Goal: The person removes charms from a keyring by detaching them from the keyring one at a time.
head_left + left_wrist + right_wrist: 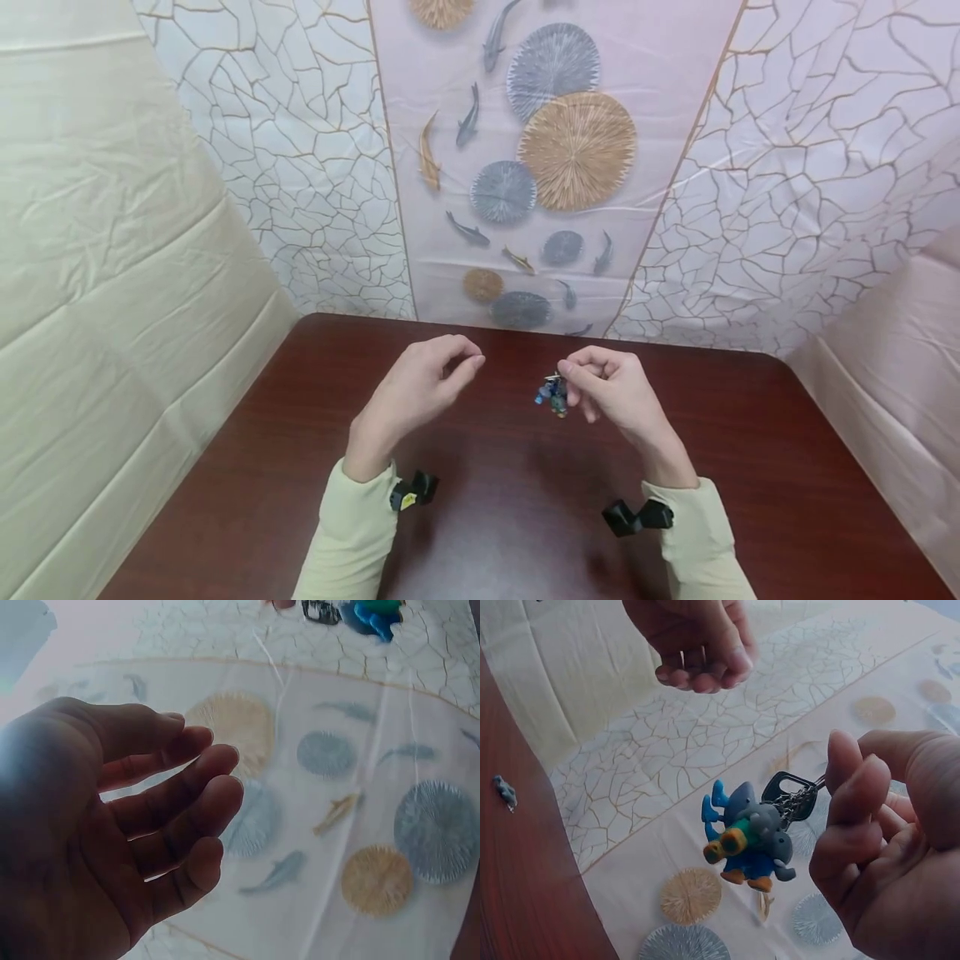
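A bunch of figurine keychains, gray, blue, green and orange, is held by the right hand, its thumb and fingers pinched at the chains beside a black-headed key; the bunch is suspended above the table, toward the left hand. The left hand is held apart, raised, its fingers loosely curled and the thumb brought near the forefinger. Between the hands, a gap is left, with bare tabletop below and toward the near side. The far table edge is met closely by a patterned curtain; both sides are flanked by beige fabric. On the tabletop, a small gray-blue object is seen in the right wrist view.
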### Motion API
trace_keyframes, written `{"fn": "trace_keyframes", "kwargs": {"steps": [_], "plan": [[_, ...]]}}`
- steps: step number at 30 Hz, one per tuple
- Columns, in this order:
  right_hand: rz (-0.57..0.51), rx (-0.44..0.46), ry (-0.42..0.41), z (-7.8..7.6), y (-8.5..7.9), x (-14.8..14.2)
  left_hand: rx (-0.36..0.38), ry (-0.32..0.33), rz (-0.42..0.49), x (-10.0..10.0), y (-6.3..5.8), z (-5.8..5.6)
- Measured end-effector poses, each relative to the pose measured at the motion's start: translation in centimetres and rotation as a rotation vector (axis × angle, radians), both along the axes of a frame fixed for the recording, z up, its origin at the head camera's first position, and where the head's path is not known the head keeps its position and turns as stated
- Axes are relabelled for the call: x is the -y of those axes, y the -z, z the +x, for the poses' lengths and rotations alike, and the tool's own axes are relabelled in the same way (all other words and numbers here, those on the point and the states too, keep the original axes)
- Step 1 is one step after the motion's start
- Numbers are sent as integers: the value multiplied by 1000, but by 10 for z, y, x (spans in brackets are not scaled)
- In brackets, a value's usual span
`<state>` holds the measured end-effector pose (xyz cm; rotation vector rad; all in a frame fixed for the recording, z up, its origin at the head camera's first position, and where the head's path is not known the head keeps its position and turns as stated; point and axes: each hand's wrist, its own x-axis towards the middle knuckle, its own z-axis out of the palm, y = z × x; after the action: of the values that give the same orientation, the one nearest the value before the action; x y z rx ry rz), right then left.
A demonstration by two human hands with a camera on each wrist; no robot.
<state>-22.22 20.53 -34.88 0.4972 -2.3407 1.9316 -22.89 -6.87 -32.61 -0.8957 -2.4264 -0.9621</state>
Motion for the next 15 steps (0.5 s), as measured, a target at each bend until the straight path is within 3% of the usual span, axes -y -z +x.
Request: {"fn": "trace_keyframes", "kwargs": {"steps": [8,15], "plan": [[-124,10,-61,7,-5,3,-103,78,-99,-28,-3,18],[-156,-3,-133,11,-11,7,-161,66,-252,-52,2,29]]}}
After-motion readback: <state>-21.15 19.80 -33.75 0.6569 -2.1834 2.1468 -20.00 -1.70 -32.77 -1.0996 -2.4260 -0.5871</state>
